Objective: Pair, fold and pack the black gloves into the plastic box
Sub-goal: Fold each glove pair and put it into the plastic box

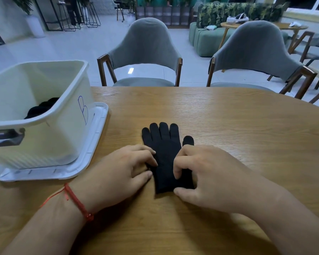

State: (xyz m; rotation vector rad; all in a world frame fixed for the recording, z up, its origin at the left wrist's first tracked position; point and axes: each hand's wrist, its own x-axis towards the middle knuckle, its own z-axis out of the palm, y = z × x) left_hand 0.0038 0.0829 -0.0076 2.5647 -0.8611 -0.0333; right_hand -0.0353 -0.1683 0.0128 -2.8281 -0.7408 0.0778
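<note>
black gloves (164, 153) lie flat on the wooden table (228, 126), about centre, fingers pointing away from the person, cuff end nearest. Only one glove outline shows, so can't tell if it's one glove or two stacked.

Left hand (118, 172) sits at the glove's left edge, palm down, fingers bent, tips and thumb touching the edge approx. mid-palm. Can't tell whether it pinches the fabric or just presses it. Red string bracelet (75, 201) on that wrist.

Right hand (210, 177) is on the right side of the cuff, fingers curled in. The forefinger tip is on top of the fabric and the thumb at the cuff's bottom corner, a narrow pinch with the cuff edge between them. The glove's thumb pokes out just beyond this hand's knuckles.

Plastic box (44, 140) stands at far left, well apart from the gloves, open-topped and sitting on its own white lid (92, 144). A blue handwritten B (83, 109) is on the side wall. Inside, a dark bundle (42, 107) lies at the bottom — black fabric, prob. gloves, detail too dark to tell.

Two grey chairs (145, 43) (254, 48) stand at the table's far edge.
</note>
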